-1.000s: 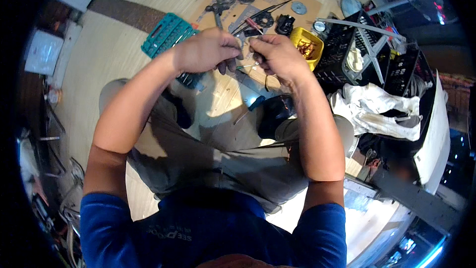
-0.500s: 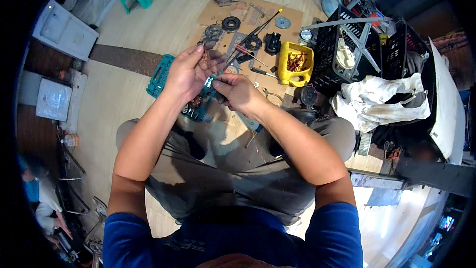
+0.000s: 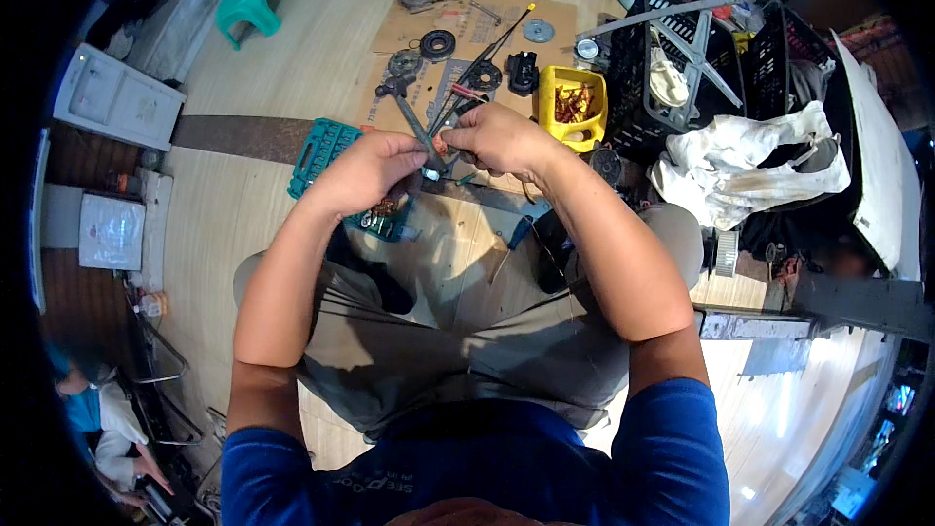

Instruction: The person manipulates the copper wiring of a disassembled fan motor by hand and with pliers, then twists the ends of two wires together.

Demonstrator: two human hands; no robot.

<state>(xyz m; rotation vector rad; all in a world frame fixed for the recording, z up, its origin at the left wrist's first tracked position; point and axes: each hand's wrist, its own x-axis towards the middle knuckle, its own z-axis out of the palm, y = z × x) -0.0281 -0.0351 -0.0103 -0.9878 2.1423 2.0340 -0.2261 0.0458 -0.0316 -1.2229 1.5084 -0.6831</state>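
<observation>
My left hand (image 3: 375,173) is closed, palm turned down, its fingertips beside the lower end of a hammer's handle (image 3: 415,127). Whether it grips the handle or something small is hidden. A small teal and whitish piece (image 3: 430,174) shows just below those fingertips. To the right, my right hand (image 3: 497,141) is also closed, thumb against curled fingers; what it pinches cannot be made out. A teal tool case (image 3: 310,173) lies open under and beside my left hand, with copper-coloured bits (image 3: 388,206) at its near part. A red-handled screwdriver (image 3: 469,93) lies beyond my right hand.
On the cardboard (image 3: 390,29) lie round metal parts (image 3: 437,44) and a long thin rod (image 3: 506,34). A cut yellow jug (image 3: 575,78) holds copper pieces. Black crates (image 3: 633,54) and a white cloth (image 3: 750,166) stand right; a green stool (image 3: 251,2) is far left.
My left hand has turned from open, palm up with a copper strand, to closed and palm down. My right hand has moved up and right. The hammer has come into view.
</observation>
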